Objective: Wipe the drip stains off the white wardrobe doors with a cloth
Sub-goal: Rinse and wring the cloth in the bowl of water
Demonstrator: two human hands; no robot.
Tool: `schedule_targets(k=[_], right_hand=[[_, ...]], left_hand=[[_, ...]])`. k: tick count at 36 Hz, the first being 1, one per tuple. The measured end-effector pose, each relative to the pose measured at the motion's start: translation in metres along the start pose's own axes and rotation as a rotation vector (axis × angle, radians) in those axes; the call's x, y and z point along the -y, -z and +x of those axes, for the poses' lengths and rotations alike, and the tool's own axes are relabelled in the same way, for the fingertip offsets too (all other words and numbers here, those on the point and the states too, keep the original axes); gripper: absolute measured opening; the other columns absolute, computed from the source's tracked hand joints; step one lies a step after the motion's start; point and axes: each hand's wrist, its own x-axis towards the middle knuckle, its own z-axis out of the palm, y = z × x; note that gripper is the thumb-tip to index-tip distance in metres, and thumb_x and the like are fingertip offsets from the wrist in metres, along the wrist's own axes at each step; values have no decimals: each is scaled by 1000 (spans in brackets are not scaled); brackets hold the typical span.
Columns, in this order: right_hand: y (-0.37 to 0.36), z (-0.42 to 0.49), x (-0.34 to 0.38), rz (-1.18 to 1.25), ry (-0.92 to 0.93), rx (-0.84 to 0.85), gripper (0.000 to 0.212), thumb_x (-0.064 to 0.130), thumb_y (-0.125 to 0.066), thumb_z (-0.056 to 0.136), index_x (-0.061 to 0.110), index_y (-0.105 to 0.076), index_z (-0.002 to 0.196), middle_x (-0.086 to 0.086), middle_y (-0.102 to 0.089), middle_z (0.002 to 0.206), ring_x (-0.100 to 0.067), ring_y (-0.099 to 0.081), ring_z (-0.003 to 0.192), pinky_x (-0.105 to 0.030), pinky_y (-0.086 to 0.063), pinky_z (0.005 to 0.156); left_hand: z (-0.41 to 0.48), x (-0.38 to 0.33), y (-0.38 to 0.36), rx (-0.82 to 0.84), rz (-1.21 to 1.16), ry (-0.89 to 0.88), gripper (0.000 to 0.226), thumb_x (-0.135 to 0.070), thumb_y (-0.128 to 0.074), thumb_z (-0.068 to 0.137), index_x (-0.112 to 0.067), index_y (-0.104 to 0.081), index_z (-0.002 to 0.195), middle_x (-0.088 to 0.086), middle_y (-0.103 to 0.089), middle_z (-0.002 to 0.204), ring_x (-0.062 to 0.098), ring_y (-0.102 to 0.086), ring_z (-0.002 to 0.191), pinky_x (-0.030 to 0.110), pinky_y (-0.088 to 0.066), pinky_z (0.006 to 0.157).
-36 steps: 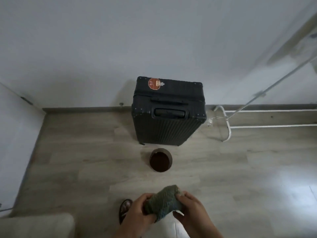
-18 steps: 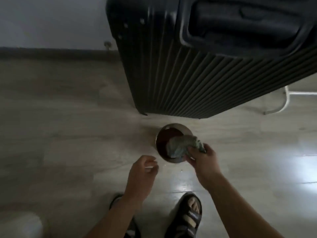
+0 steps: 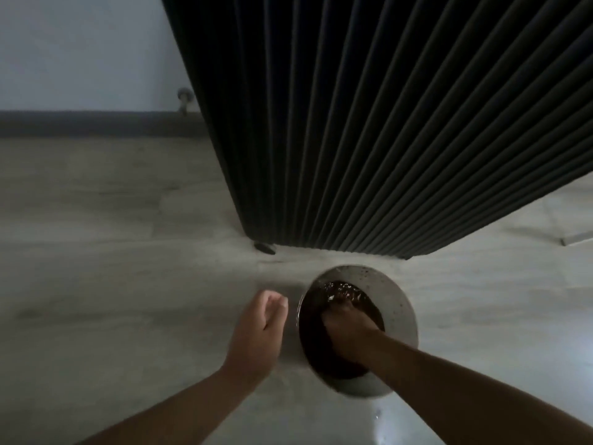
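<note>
Head view | right hand (image 3: 348, 329) sunk in bowl (image 3: 399, 305) of dark water, fingers' grip cannot be told, cloth unseen | left hand (image 3: 260, 332) loosely curled, empty | best: soak fully, wring hard before wiping.

Head view, looking steeply down. Right hand (image 3: 348, 329) plunged into dark brown liquid (image 3: 343, 290) in round pale bowl (image 3: 401, 313) on floor (image 3: 112, 252); fingertips submerged, grasp not discernible. Left hand (image 3: 260, 329) just beside bowl's left rim, above floor, fingers loosely curled, holding nothing. Black ribbed suitcase (image 3: 369, 123) upright directly behind bowl, corner foot (image 3: 264, 247) on floor. Grey skirting board (image 3: 80, 123) at base of pale wall (image 3: 80, 43); small metal fitting (image 3: 184, 97) on wall beside suitcase. Bright glare patch on floor, lower right.
</note>
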Motion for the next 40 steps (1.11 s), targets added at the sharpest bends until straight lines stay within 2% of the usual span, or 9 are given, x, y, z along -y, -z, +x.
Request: schedule_targets(k=[3,5,9,17,26,29,33,38,40], right_hand=[[-1,12,0,-49,80,7,40,8,-59,95,1,-55,134,-22,-56,134,-41,-52,127,-48,-46,107],[2,16,-2,-65,132,-112,39,7,-53,98,1,-51,137,-23,-53,136,-42,-49,127,-51,-48,102],[6,17,-4,-111,168,-106,32,4,-60,94,-2,-61,126,-24,-61,126,-40,-56,120,-46,-51,96],[9,-13,-2,-54,153,-100,32,6,-62,94,4,-63,126,-22,-63,122,-39,-62,115,-42,-52,90],[12,-6,-2,-316,225,-76,30,8,-68,89,11,-68,119,-14,-67,117,-33,-66,102,-40,-57,78],[19,-9,-2,-306,257,-199,31,19,-58,99,14,-63,128,-14,-65,124,-34,-64,109,-44,-55,85],[22,-6,-1,-216,221,-64,34,11,-66,91,13,-65,125,-12,-65,122,-31,-63,110,-39,-54,83],[22,-5,-5,-134,168,-208,35,13,-65,92,15,-61,126,-9,-65,118,-29,-64,109,-35,-49,81],[27,-6,-7,-27,150,-146,21,13,-64,91,19,-63,112,-6,-65,111,-27,-63,104,-33,-50,80]], left_hand=[[15,6,-2,59,-4,-51,21,-25,-55,105,-19,-60,85,-2,-67,79,12,-66,78,26,-49,70],[28,3,-5,74,-10,-81,25,-27,-54,105,-12,-59,86,8,-67,82,24,-67,80,38,-50,74],[42,-7,-7,104,19,-155,19,-25,-56,104,-18,-63,87,-4,-71,84,11,-69,80,27,-50,67],[29,-34,-9,84,74,-218,12,-19,-64,100,-24,-64,88,-4,-69,78,1,-64,72,11,-44,63],[33,-42,-9,58,95,-305,12,-18,-65,98,-25,-62,89,-5,-66,81,0,-62,69,13,-44,61],[30,-50,-6,27,125,-299,9,-21,-65,98,-26,-62,91,-10,-66,89,3,-62,81,12,-44,66],[24,-52,-6,14,131,-337,14,-18,-66,98,-29,-59,94,-12,-64,95,1,-61,89,9,-45,71],[24,-49,-4,27,168,-412,19,-11,-66,95,-28,-59,99,-12,-63,102,0,-60,96,14,-47,80],[24,-52,-1,26,167,-414,22,-8,-65,94,-29,-59,100,-13,-63,103,-1,-60,96,13,-45,77]])
